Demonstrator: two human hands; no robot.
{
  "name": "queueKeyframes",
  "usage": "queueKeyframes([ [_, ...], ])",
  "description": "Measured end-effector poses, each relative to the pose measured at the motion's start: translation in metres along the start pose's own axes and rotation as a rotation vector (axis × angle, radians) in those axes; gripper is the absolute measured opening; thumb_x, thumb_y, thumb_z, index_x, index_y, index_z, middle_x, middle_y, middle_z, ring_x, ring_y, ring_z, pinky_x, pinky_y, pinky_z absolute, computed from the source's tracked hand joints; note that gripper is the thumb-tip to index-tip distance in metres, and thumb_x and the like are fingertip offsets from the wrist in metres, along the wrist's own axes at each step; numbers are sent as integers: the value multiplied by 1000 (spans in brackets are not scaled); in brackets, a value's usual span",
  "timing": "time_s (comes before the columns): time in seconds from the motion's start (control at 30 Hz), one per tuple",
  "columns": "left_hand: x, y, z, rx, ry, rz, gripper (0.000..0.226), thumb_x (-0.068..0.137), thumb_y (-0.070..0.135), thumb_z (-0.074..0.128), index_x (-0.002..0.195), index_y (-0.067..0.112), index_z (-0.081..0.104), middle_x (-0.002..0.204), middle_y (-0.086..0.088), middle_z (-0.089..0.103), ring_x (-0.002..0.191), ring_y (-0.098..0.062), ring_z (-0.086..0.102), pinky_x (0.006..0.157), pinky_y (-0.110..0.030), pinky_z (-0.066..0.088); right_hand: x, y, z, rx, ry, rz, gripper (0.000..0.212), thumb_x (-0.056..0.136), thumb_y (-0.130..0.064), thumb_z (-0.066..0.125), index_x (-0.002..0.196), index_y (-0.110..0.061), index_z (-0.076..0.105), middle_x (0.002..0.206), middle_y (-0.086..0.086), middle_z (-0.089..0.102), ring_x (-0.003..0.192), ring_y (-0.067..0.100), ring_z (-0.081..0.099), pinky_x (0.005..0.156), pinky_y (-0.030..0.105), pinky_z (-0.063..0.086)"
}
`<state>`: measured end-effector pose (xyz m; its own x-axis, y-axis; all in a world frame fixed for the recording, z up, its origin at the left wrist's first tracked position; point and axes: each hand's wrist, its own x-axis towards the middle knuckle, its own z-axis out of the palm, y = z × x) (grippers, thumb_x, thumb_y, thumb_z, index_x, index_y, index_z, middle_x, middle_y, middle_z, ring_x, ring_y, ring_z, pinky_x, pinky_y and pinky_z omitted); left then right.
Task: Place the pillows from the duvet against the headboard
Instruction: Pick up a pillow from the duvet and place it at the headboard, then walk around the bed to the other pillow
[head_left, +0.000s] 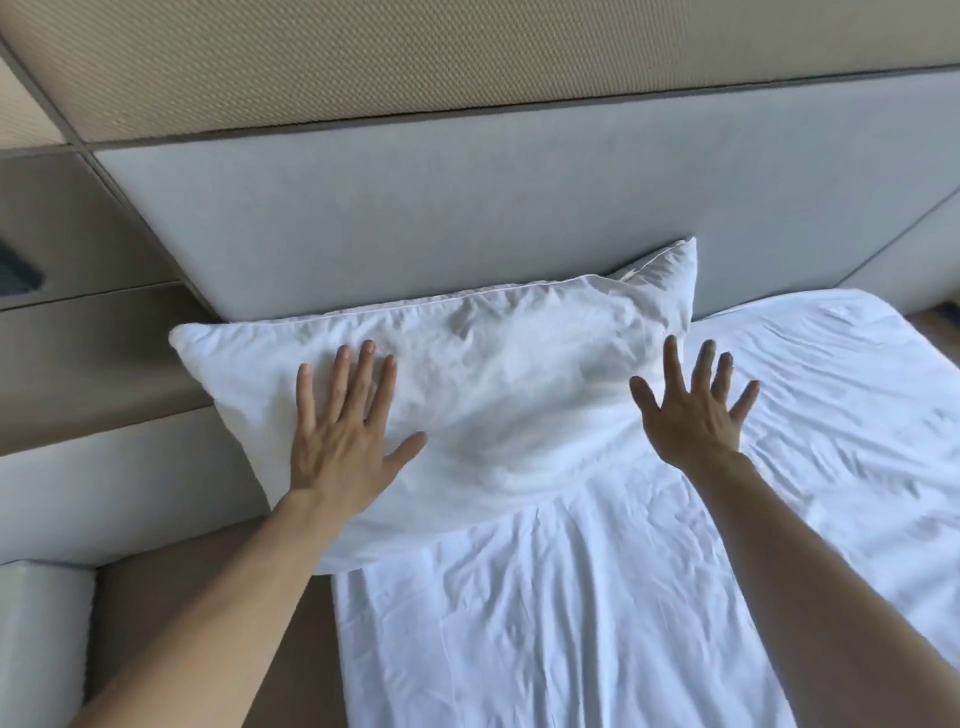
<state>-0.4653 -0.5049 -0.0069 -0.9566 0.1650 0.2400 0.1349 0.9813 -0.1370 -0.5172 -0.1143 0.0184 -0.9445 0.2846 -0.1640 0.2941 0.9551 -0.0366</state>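
One pillow (467, 384) lies at the bed's head, its long axis along the grey headboard (467, 218), the back edge touching it. The left hand (343, 441) rests flat on the pillow's left part, fingers (363, 364) spread. The right hand (696, 410) hovers over its right end, fingers also spread, holding nothing. Beyond the fingertips stands the headboard; the white sheet (831, 415) to the right shows no second pillow.
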Motion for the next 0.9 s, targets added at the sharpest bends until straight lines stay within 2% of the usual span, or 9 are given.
queueKeyframes([
  [0.2,-27,37,-78,-36,-27,112,93,93,77,20,162,17,3,170,-8,-5,157,-27,-6,123,-62,-4,-112,-34,-44,97,28,-61,80,92,-79,15,155,-44,-20,166,10,-25,153,30,-23,118,60,-17],
  [0.47,-73,42,-165,-64,-134,223,95,92,79,15,160,19,-12,168,-8,-19,154,-29,-20,121,-63,-9,-250,-63,-92,212,89,8,85,89,-84,15,154,-44,-21,164,9,-31,151,30,-28,119,60,-17],
  [0.67,-103,28,-220,-95,-137,377,94,91,81,9,159,20,-14,166,-9,-25,152,-30,-26,120,-64,-10,-338,-83,-121,267,149,185,89,86,-87,12,155,-42,-22,162,8,-35,150,30,-32,119,61,-15],
  [0.9,-157,19,-269,-195,-37,696,92,91,79,6,159,22,-15,168,-8,-20,155,-31,-17,119,-66,-9,-466,-95,-137,272,250,441,91,87,-87,17,157,-39,-17,163,10,-32,150,32,-29,117,60,-18],
])
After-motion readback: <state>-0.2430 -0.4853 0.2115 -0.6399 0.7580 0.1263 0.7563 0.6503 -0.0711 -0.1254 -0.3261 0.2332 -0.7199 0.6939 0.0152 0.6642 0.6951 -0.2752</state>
